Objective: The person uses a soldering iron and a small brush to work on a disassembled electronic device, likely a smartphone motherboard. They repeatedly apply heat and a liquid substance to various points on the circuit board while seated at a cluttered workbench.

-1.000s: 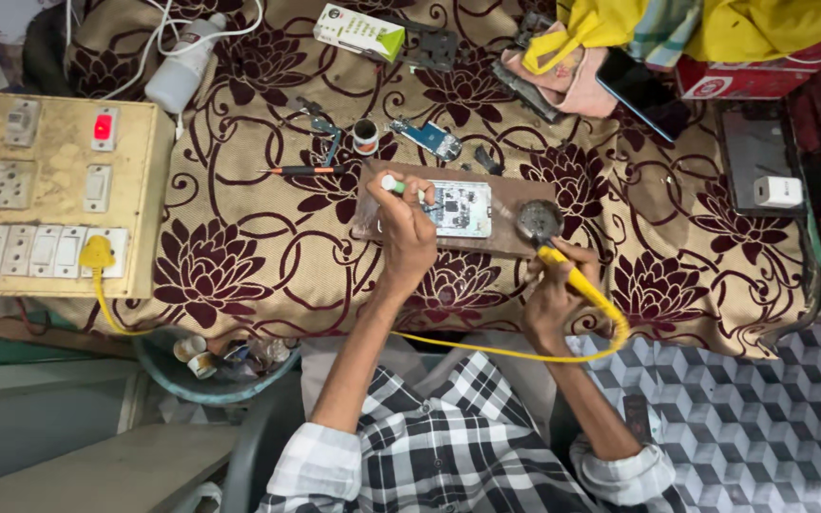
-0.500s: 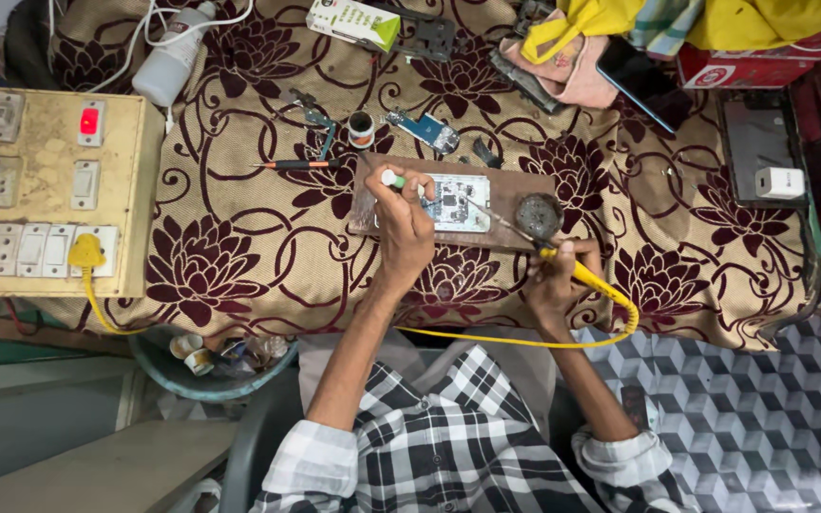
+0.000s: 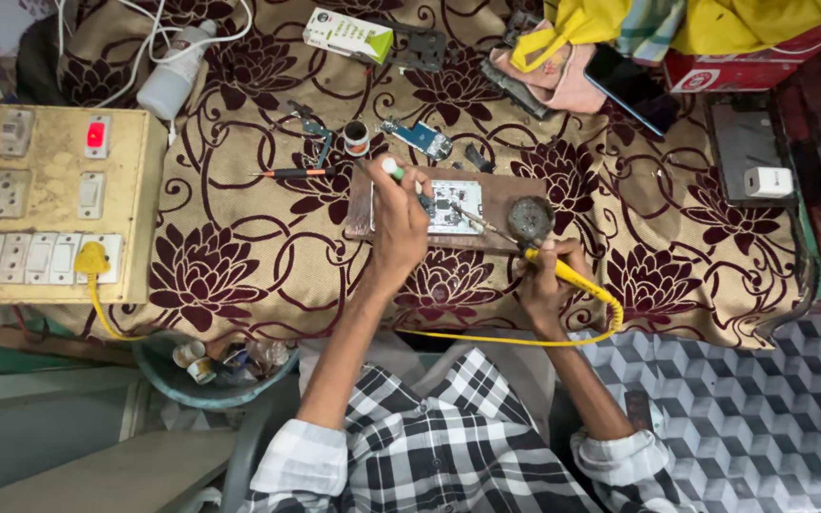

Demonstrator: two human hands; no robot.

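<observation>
A white circuit board point(image 3: 455, 205) lies on a brown wooden block point(image 3: 496, 195) on the flowered tablecloth. My left hand point(image 3: 398, 214) rests on the block's left part and grips a small green-and-white tool point(image 3: 391, 170) over the board's left edge. My right hand point(image 3: 545, 280) grips a yellow soldering iron point(image 3: 563, 273); its metal tip point(image 3: 475, 221) reaches left onto the board. A round dark tin point(image 3: 530, 218) sits on the block just above my right hand. The iron's yellow cord point(image 3: 486, 337) loops along the table's near edge.
A beige switch-and-socket box point(image 3: 45, 214) with a lit red switch and a yellow plug stands at left. Tweezers, a red-handled screwdriver point(image 3: 296, 174), a small blue board, a white bottle, a green-white box, a phone point(image 3: 631, 87), cloths and a white charger lie around. A bowl of small parts point(image 3: 211, 366) sits below the edge.
The view has shifted slightly. Both hands stay at the board, with the iron's tip still on it.
</observation>
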